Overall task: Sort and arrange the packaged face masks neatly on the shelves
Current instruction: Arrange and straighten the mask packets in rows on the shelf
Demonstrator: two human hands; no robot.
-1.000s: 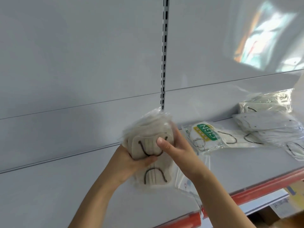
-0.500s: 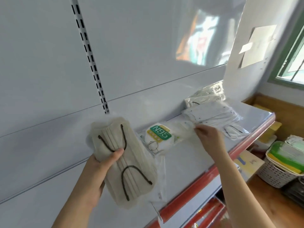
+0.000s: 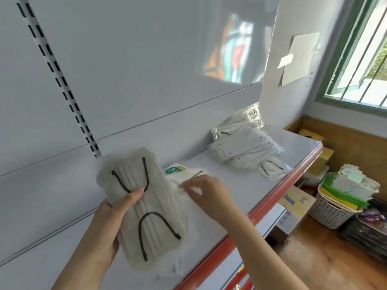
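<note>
Beige mask pack (image 3: 146, 208), soft, light and slick in its film, sits clamped mid-body by left hand (image 3: 109, 222); right hand (image 3: 209, 195) pinches N95 pack (image 3: 180, 174) just beyond.

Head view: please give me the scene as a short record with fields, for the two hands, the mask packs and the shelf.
left hand: holds the beige mask pack up in front of the shelf, thumb across its face
beige mask pack: clear wrapper, dark ear loops, tilted
right hand: fingers curled on the green-label pack, which is blurred
green-label pack: lies on the shelf, partly hidden by the hand
white mask pile: loose heap further right on the shelf
shelf: white top, red front edge
</note>
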